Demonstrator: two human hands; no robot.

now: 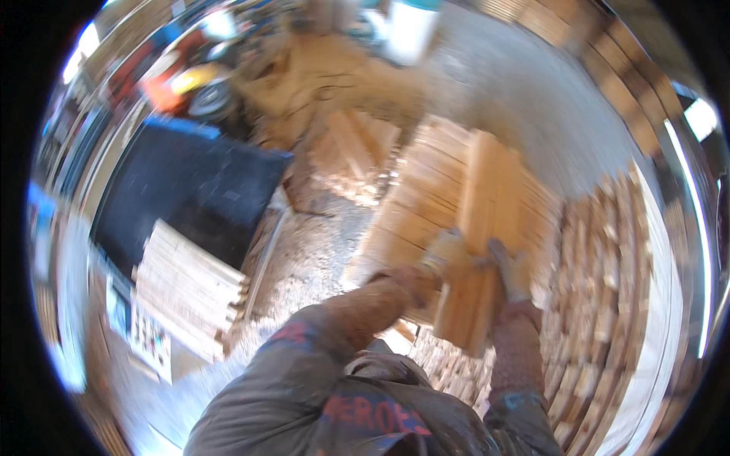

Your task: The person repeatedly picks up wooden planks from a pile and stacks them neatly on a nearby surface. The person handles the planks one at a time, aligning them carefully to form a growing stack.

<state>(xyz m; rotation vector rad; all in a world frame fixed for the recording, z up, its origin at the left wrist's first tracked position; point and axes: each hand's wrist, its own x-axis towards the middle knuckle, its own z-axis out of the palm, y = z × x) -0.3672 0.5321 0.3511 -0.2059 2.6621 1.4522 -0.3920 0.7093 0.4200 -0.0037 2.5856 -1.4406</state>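
Both of my hands, in light work gloves, are at a pair of long wooden boards (pixel 485 190) that lie side by side over a stack of planks (pixel 414 205). My left hand (pixel 445 254) presses against the boards' left side. Against their right edge, my right hand (pixel 513 272) has its thumb toward the boards and its fingers along the side. The boards sit at a slight angle, their near end jutting toward my body. Motion blur and the wood hide parts of the fingers.
On the right stands a tall pile of timber (pixel 597 304). A black-topped table (pixel 190 190) at left carries a small stack of pale slats (pixel 190 289). Wood chips (pixel 304 258) litter the floor between. A white bucket (pixel 411 34) stands at the back.
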